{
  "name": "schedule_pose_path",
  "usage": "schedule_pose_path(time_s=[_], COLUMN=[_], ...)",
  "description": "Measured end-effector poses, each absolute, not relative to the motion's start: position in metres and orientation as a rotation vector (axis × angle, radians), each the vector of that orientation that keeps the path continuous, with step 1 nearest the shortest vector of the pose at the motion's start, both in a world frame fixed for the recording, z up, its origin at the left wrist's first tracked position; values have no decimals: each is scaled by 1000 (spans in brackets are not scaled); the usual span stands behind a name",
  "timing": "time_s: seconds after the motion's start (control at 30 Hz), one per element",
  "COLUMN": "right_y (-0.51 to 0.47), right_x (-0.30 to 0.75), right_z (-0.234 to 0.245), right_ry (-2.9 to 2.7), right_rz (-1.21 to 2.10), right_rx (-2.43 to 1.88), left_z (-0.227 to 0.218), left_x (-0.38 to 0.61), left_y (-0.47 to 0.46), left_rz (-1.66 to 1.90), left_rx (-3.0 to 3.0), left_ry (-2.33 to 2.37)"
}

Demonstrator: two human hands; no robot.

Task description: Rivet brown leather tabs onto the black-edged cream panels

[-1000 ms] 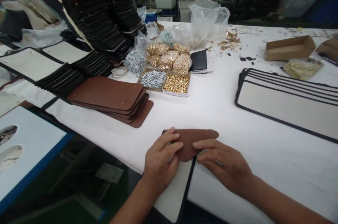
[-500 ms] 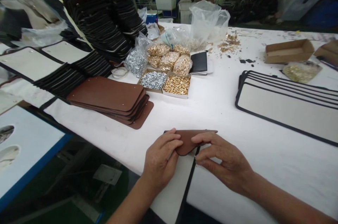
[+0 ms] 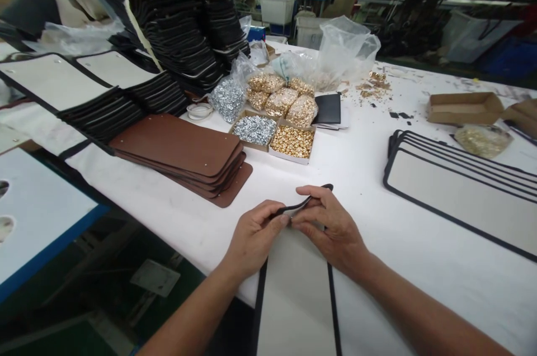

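Your grey, black-edged panel bends up where left hand and right hand pinch it, nearer you than the gold-filled box.

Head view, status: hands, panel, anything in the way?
Left hand and right hand on panel's far end. Pale, black-edged panel, far end curled up. Gold-parts box beyond, apart from hands.

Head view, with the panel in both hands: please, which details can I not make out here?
Panel: near end cut off by the bottom edge, head view.
Between the left hand and right hand: any small part is hidden by the hands, head view.
Pale boards: far ends cut off by the right edge, head view.
Dark heap in the background: too blurred, head view.
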State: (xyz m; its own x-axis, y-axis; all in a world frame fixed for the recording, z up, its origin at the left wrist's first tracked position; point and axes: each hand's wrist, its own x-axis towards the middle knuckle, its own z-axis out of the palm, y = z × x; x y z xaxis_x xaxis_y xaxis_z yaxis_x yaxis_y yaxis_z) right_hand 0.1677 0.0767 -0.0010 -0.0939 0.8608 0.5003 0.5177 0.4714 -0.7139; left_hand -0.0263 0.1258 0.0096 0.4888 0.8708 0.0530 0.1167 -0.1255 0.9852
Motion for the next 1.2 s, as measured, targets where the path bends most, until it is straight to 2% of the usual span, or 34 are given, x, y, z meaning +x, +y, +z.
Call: schedule_pose_path(time_s=[0.37, 1.2], right_y=[82, 80], right_x=[164, 157], right_z=[-7, 2], right_ry=[-1762, -1644], right_rz=[373, 257], right_rx=[-1217, -1382], left_z=[3, 0], left_x=[-27, -23], left_y=[129, 122], left_rz=[800, 903], left_rx=[1434, 1518], left_ry=[856, 893])
